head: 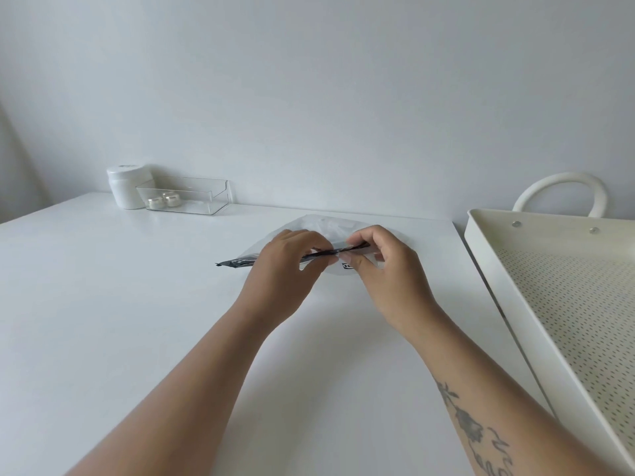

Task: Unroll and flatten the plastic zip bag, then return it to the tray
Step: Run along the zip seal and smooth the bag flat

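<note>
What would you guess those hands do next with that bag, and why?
Probably draw apart along the dark zip strip to stretch it straight. The left hand and right hand both pinch it mid-length, the clear plastic zip bag looks crumpled behind them, and the tray waits on the right.

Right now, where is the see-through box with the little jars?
In the head view, the clear box sits at the table's far left edge by the wall, right beside a white jar.
</note>
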The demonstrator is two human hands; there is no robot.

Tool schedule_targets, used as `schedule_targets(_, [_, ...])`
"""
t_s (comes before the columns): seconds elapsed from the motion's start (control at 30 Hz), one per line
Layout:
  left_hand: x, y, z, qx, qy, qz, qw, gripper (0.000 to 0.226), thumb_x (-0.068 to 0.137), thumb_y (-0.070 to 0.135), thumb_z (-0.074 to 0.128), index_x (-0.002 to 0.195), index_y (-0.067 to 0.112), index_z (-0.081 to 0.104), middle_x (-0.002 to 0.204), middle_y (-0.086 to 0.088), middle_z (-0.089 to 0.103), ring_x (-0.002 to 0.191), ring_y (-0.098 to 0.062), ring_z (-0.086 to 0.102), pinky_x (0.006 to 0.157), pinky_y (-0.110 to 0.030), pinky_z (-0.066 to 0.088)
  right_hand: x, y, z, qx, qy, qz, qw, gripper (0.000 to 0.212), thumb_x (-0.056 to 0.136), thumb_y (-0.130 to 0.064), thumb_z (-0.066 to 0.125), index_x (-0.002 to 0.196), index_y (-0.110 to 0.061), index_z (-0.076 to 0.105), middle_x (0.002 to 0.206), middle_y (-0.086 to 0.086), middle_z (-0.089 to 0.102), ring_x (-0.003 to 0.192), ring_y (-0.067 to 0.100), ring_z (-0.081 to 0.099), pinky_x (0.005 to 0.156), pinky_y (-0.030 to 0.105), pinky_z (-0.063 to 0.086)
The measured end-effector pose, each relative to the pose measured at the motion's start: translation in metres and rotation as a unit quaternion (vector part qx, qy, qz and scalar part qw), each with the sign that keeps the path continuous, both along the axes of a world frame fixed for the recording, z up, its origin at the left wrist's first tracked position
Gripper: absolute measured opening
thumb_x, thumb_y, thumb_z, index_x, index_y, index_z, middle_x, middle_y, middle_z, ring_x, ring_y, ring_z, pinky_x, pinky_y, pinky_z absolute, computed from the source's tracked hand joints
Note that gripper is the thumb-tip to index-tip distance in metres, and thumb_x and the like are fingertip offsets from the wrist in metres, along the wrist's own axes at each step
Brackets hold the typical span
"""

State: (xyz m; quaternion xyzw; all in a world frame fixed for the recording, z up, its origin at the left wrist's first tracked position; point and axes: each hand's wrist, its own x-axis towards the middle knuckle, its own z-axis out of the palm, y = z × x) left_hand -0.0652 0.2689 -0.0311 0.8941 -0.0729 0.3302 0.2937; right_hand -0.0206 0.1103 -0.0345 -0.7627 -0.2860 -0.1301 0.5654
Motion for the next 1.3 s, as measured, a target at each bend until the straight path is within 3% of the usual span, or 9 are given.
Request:
schedule_targets(0.17, [-0.001,0.000,0.003,-0.048,-0.005,0.016,0.999,0.008,0.084,0.012,0.069,0.078,0.016,0.068,0.073,0.016,0.063,0.081,0.003,0.053,0.066,-0.004,0.037,0.001,-0.001,0.003,0.072,0.067,0.008,0.995,0.004,0.086,-0.019,0.069,0.085,-0.022,0.066,0.085,-0.009,0.072,0.081,0.001,0.064,0.068,0.006,0.042])
schedule_targets(0.4, [-0.002,0.003,0.003,-0.009,0.001,0.024,1.000,0.006,0.084,0.026,0.071,0.089,0.024,0.070,0.080,0.026,0.060,0.085,-0.002,0.052,0.073,-0.013,0.041,0.001,-0.001,0.005,0.059,0.035,-0.040,0.997,0.012,0.087,-0.016,0.065,0.079,-0.024,0.065,0.079,-0.011,0.066,0.077,0.003,0.058,0.064,0.006,0.038])
schedule_targets(0.6, [0.002,0.011,-0.001,0.008,0.007,0.035,0.999,0.005,0.087,0.021,0.067,0.088,0.026,0.068,0.079,0.028,0.058,0.089,-0.001,0.045,0.072,-0.003,0.034,0.005,-0.005,0.001,0.071,0.046,-0.053,0.995,0.010,0.089,-0.018,0.063,0.082,-0.025,0.064,0.080,-0.012,0.064,0.072,0.000,0.054,0.061,0.005,0.038])
schedule_targets(0.73, [0.004,0.009,-0.004,0.013,0.013,0.025,1.000,0.008,0.089,0.018,0.064,0.087,0.025,0.066,0.077,0.024,0.057,0.084,-0.003,0.046,0.071,-0.005,0.034,0.003,-0.003,-0.003,0.012,0.010,-0.049,0.999,0.009,0.092,-0.018,0.058,0.095,-0.027,0.057,0.094,-0.015,0.060,0.089,0.003,0.053,0.073,0.010,0.039])
schedule_targets(0.83, [0.004,0.009,-0.003,0.021,0.017,0.025,0.999,0.006,0.089,0.019,0.065,0.089,0.022,0.070,0.076,0.022,0.057,0.081,-0.007,0.046,0.070,-0.006,0.034,-0.001,-0.002,-0.002,-0.056,-0.078,-0.058,0.994,0.021,0.091,-0.022,0.060,0.110,-0.027,0.056,0.108,-0.012,0.057,0.105,0.008,0.047,0.089,0.019,0.038])
schedule_targets(0.97, [0.004,0.009,-0.004,0.016,0.052,-0.002,0.999,0.011,0.089,0.019,0.065,0.093,0.024,0.074,0.080,0.010,0.067,0.084,-0.012,0.047,0.071,-0.006,0.031,-0.002,0.001,0.004,-0.154,-0.171,-0.122,0.965,0.005,0.090,-0.018,0.061,0.087,-0.020,0.065,0.088,-0.008,0.063,0.092,0.020,0.051,0.084,0.038,0.042])
schedule_targets(1.07, [0.004,0.007,-0.007,0.012,0.075,-0.015,0.997,0.014,0.091,0.021,0.063,0.098,0.028,0.073,0.085,0.011,0.067,0.089,-0.013,0.048,0.073,-0.006,0.032,0.002,-0.002,0.001,-0.142,-0.111,-0.106,0.978,0.012,0.091,-0.016,0.059,0.081,-0.017,0.064,0.076,-0.010,0.059,0.086,0.020,0.051,0.080,0.040,0.044])
schedule_targets(1.17, [0.003,0.008,-0.008,0.012,0.091,-0.012,0.996,0.014,0.089,0.025,0.065,0.101,0.030,0.070,0.087,0.020,0.065,0.093,-0.009,0.051,0.076,-0.008,0.036,0.006,-0.005,-0.006,-0.091,-0.017,-0.093,0.991,0.015,0.093,-0.019,0.058,0.080,-0.014,0.063,0.069,-0.012,0.057,0.074,0.018,0.050,0.068,0.033,0.043])
schedule_targets(1.3, [0.002,0.013,-0.009,-0.012,0.128,-0.007,0.992,0.014,0.087,0.025,0.067,0.100,0.030,0.068,0.091,0.016,0.066,0.094,-0.008,0.057,0.079,-0.024,0.045,0.014,-0.011,-0.011,-0.081,0.066,-0.126,0.987,0.019,0.095,-0.025,0.054,0.077,-0.018,0.059,0.068,-0.006,0.057,0.067,0.018,0.050,0.058,0.030,0.041])
